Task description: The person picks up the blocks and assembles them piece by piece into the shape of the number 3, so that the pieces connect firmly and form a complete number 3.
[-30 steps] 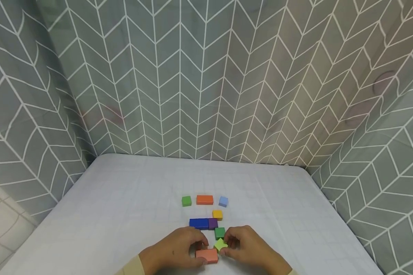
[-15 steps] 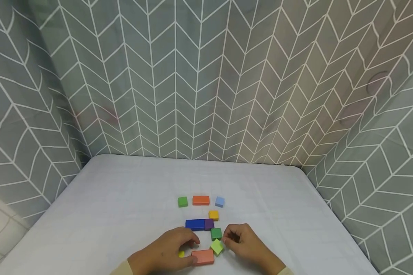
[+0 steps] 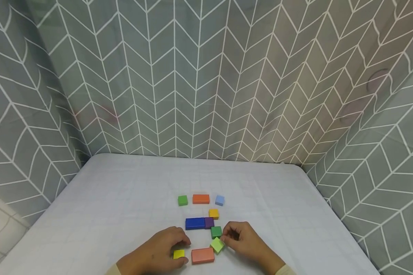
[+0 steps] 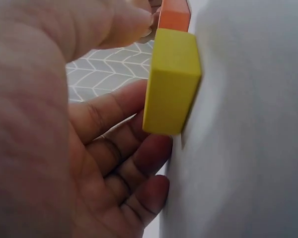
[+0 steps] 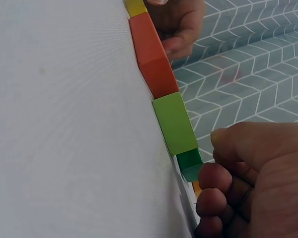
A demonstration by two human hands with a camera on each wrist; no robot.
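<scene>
My left hand [image 3: 161, 250] stands around a yellow block [image 3: 179, 254], thumb and fingers spread on either side of it. In the left wrist view this block [image 4: 173, 82] rests on the white surface in front of the loosely bent fingers; no pinch shows. To its right lies a salmon-orange block [image 3: 202, 256]. A lime-green block [image 3: 217, 245], turned at an angle, meets its upper right corner. My right hand [image 3: 242, 240] is just right of the lime block, fingers loosely curled and holding nothing. In the right wrist view a gap shows between thumb and lime block [image 5: 175, 124].
Above the lime block sit a dark green block [image 3: 216, 232], a purple block [image 3: 209, 222] against a blue block [image 3: 195, 223], and a yellow-orange block [image 3: 213, 214]. Farther back are a green [image 3: 182, 200], a red-orange [image 3: 201, 199] and a light blue block [image 3: 220, 200]. A patterned curtain [image 3: 199, 76] surrounds the table.
My left hand has moved left off the salmon-orange block to the yellow block, which has come into view. My right hand has let go of the lime block. The head view has shifted slightly.
</scene>
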